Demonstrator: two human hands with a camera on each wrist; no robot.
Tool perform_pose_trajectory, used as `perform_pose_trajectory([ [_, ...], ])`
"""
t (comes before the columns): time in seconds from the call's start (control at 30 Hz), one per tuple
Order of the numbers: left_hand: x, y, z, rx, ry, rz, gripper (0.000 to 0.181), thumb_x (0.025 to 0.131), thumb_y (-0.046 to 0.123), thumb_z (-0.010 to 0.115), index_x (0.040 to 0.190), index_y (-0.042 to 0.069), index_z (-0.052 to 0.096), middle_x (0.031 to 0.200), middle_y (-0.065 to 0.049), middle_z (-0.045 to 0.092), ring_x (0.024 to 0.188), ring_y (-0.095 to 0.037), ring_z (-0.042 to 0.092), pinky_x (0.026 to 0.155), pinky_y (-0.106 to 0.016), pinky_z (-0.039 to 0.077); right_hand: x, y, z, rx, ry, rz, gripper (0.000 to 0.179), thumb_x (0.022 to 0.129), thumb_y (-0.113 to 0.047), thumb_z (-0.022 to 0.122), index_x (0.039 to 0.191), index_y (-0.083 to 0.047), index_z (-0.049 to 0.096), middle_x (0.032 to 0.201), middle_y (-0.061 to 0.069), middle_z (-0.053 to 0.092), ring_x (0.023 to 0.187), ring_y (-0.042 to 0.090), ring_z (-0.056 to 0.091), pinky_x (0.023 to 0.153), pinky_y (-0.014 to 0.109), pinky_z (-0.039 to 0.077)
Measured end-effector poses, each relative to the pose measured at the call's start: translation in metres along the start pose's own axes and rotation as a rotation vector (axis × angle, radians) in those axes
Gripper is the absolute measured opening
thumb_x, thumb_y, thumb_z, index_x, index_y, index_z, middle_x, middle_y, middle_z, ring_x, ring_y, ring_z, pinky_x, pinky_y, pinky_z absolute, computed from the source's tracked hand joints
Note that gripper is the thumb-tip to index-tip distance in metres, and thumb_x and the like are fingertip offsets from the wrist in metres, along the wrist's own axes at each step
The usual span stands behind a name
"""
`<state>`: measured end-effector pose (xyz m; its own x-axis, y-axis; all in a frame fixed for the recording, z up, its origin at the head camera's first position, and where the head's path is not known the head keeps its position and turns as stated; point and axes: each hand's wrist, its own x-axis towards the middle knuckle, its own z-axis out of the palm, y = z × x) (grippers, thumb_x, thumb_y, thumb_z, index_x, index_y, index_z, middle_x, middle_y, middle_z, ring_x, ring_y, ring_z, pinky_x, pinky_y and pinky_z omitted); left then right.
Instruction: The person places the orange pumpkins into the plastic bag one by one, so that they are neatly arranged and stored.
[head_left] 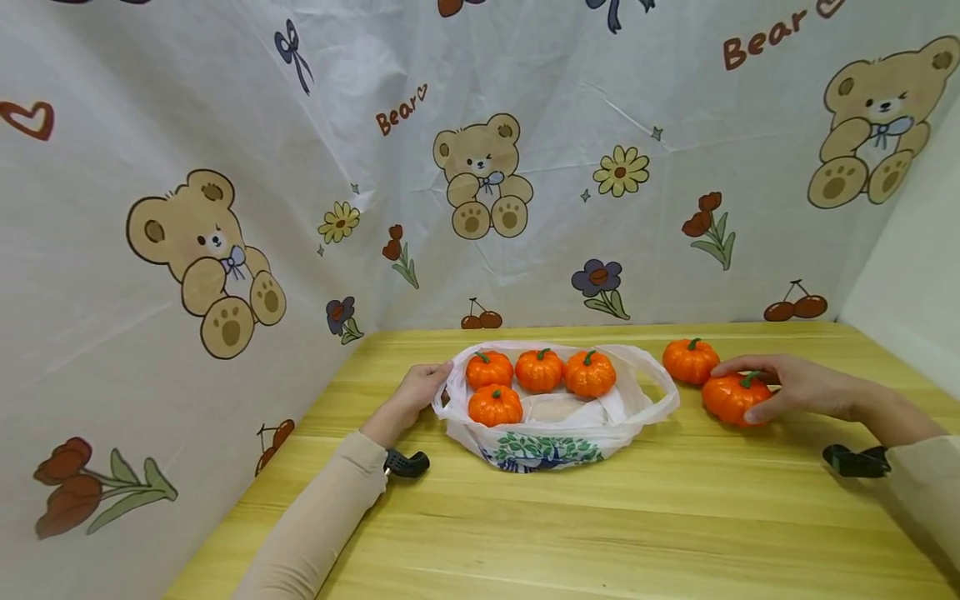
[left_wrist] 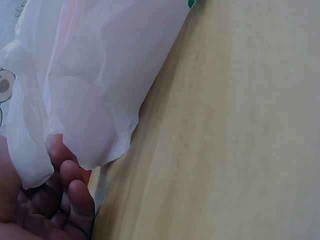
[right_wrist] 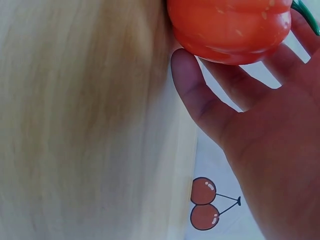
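Observation:
A white plastic bag (head_left: 633,432) with a green tree print lies open-mouthed on the table. Several small orange pumpkins (head_left: 496,405) with green stems sit inside it. My left hand (head_left: 420,387) pinches the bag's left handle (left_wrist: 32,150), its fingers curled beside the plastic. On the right, my right hand (head_left: 802,387) holds another pumpkin (head_left: 731,400) between thumb and fingers, low over or on the table; which of these I cannot tell. The right wrist view shows the thumb against that pumpkin's side. Just behind it stands one more pumpkin (head_left: 690,361).
The wooden table (head_left: 600,525) runs back to a hanging cloth (head_left: 555,275) printed with bears and flowers. A plain white wall (head_left: 911,283) stands on the right. Near each wrist a black strap piece (head_left: 407,463) sticks out.

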<state>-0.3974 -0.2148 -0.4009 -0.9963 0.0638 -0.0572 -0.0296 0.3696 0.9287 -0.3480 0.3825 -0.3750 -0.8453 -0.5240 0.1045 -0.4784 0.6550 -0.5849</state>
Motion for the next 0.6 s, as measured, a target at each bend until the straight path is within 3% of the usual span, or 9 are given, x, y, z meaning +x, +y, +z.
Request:
perform_pose_trajectory([
  [0.23,0.001,0.000,0.001,-0.008,-0.002,-0.008,0.042,0.108,0.043,0.053,0.114,0.005,0.072,0.076,0.001,0.060,0.070,-0.012,0.057,0.064,-0.023,0.048,0.002,-0.008,-0.004,0.008,-0.033,-0.017,0.057,0.086,-0.020,0.083,0.138,-0.020,0.062,0.137,0.008,0.058,0.111,-0.001,0.055,0.089,0.022,0.049],
  [0.43,0.001,0.000,0.001,-0.003,0.005,-0.004,0.041,0.108,0.042,0.054,0.112,0.006,0.073,0.077,0.001,0.061,0.071,-0.012,0.057,0.064,-0.023,0.048,0.005,-0.018,-0.010,0.030,-0.063,0.003,0.058,0.087,-0.020,0.082,0.141,-0.019,0.059,0.141,0.013,0.055,0.111,-0.001,0.055,0.089,0.022,0.049],
  [0.6,0.000,-0.001,0.001,0.008,0.017,0.007,0.041,0.107,0.042,0.054,0.108,0.006,0.074,0.076,0.001,0.061,0.072,-0.012,0.057,0.065,-0.023,0.047,0.008,-0.023,-0.015,0.039,-0.044,-0.007,0.059,0.087,-0.018,0.082,0.142,-0.021,0.059,0.144,0.006,0.054,0.114,-0.002,0.055,0.091,0.024,0.050],
])
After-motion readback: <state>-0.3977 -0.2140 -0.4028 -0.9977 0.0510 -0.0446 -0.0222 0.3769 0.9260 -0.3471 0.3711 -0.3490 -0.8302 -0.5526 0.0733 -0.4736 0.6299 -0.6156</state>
